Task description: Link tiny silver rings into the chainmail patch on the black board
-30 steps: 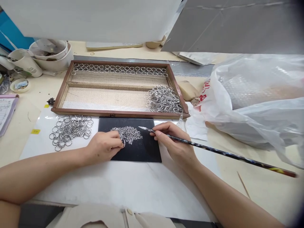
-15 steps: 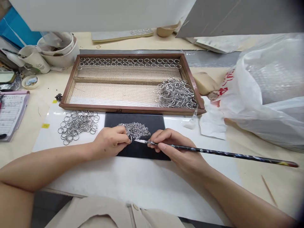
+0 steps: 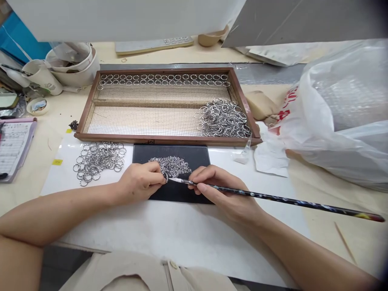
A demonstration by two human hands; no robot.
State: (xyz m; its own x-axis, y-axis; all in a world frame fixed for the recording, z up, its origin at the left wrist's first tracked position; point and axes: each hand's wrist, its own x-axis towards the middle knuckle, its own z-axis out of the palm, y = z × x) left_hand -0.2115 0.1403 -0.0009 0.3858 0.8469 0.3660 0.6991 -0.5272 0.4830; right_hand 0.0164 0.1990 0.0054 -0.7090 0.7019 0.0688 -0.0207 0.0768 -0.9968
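My left hand (image 3: 142, 180) pinches a small silver ring (image 3: 166, 177) at its fingertips, over the black mat (image 3: 200, 155). My right hand (image 3: 222, 190) is closed round a long dark stick with a pale pointed tip, a wax picker pencil (image 3: 281, 199). The white tip meets or nearly meets the ring; I cannot tell whether they touch. Behind my fingers a heap of tiny glittering stones (image 3: 172, 165) lies on the mat. To the left, a loose pile of silver rings (image 3: 101, 157) rests on the white sheet (image 3: 121, 234).
A wooden-framed mesh tray (image 3: 166, 140) stands behind the mat, with rows of rings along its far side and a ring heap (image 3: 222, 119) at its right. A plastic bag (image 3: 339, 121) bulges at right. Cups (image 3: 42, 76) and a clipboard (image 3: 16, 145) sit left; a thin wooden stick (image 3: 345, 242) lies front right.
The pencil's tip has moved slightly left, closer to the ring, and its far end has dipped a little. My left hand keeps its pinch on the ring.
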